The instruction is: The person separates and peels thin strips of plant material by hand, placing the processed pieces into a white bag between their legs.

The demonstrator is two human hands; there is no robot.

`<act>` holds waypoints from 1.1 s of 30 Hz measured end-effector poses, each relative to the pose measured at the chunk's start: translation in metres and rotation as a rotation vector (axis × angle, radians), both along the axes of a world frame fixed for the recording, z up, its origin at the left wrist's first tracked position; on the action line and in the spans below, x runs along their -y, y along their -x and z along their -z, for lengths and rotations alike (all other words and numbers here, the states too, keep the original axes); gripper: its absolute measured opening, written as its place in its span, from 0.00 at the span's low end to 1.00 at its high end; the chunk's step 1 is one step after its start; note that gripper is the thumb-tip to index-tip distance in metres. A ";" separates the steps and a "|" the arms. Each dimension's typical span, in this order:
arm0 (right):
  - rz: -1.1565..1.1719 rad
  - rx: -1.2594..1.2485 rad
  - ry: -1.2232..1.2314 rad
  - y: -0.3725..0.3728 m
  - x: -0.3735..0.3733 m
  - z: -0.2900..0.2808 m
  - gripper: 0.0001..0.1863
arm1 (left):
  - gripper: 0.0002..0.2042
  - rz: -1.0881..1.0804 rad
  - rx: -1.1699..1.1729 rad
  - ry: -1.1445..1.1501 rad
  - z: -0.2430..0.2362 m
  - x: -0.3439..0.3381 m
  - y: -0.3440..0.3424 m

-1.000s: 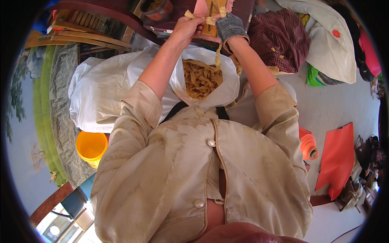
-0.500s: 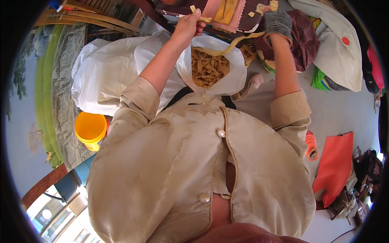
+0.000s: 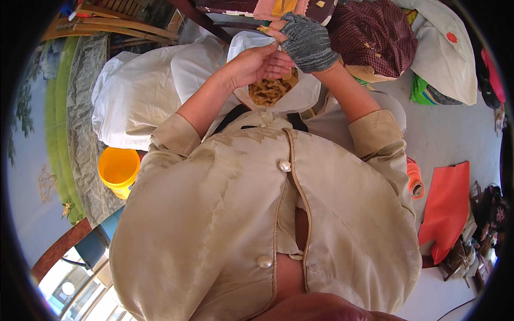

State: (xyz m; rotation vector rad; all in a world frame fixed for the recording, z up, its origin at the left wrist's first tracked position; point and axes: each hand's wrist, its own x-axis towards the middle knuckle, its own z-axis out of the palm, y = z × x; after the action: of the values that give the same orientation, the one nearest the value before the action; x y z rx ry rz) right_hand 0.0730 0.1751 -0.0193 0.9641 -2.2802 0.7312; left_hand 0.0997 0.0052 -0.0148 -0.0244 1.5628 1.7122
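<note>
My left hand (image 3: 257, 65) is open, palm turned up and fingers loosely curved, over the mouth of a white plastic bag (image 3: 292, 95) full of tan strip pieces (image 3: 267, 92). Just above it, my right hand (image 3: 305, 43), in a grey knit fingerless glove, pinches a small yellowish strip (image 3: 264, 30) near my left thumb. Behind them at the top edge are a maroon stool (image 3: 230, 6) and a pink pad (image 3: 265, 9) carrying an orange wooden piece (image 3: 284, 5).
A full white sack (image 3: 128, 101) lies left, above a yellow bucket (image 3: 115, 171). Wooden slats (image 3: 123, 27) are upper left. Right are a checked cloth bundle (image 3: 369, 40), a pale sack (image 3: 444, 53), a red sheet (image 3: 444, 198) and an orange roll (image 3: 415, 182).
My hands, earlier up at the wooden piece and then drawn apart with a long strip trailing from the right, have come together lower over the bag; the left has turned palm up with fingers loosened.
</note>
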 end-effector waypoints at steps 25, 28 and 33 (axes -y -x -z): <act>-0.338 1.411 1.067 0.007 0.015 -0.017 0.15 | 0.09 -0.381 -1.456 0.468 -0.046 -0.011 0.009; -0.264 1.333 0.979 -0.005 0.016 -0.040 0.15 | 0.09 -0.324 -1.513 0.527 -0.043 -0.006 0.015; -0.163 0.361 0.449 -0.003 0.010 -0.040 0.14 | 0.07 -0.365 -1.237 0.339 -0.042 -0.006 0.019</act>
State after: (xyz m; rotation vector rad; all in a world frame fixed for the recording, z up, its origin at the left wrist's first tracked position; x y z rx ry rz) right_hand 0.0755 0.1655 0.0211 0.8570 -2.1900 1.5162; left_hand 0.0811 0.0115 0.0273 0.7463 2.8681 1.7768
